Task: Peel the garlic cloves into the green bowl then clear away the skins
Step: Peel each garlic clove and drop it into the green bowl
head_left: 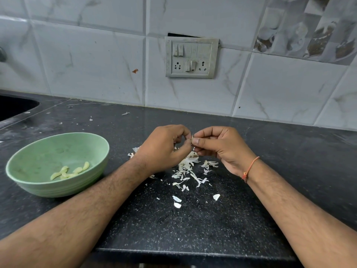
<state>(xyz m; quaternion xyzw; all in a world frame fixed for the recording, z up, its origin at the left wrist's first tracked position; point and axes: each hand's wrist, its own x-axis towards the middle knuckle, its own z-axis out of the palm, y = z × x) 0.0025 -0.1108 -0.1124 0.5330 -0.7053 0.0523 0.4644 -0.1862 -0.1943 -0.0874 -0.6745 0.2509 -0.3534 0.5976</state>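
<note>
both hands are meeting above the middle of the dark speckled bench (202, 225), working on one garlic clove (192, 139) that is mostly hidden between the fingertips, only a small pale tip with a bit of skin showing. left hand (164, 149) is curling its fingers (186, 145) and pinching the clove from the left side, right hand (222, 146) is pinching it from the right with thumb and forefinger, other fingers folded under. an orange thread band (250, 169) is sitting on the right wrist. right below the hands a pile of white garlic skins (186, 171) is lying on the bench, with loose flakes scattered nearer the camera and a few stray bits further back toward the wall. green bowl (58, 182) is standing on the bench to the left, just beside the left forearm, and is holding several peeled cloves (69, 172), yellowish, bunched near the bottom. whether more unpeeled cloves are lying under the hands cannot be told. a black sink (15, 107) edge is showing at far left. grey marble-look wall tiles (87, 64) are running behind the bench, with a grimy switch and socket plate (191, 57) mounted above the hands.
</note>
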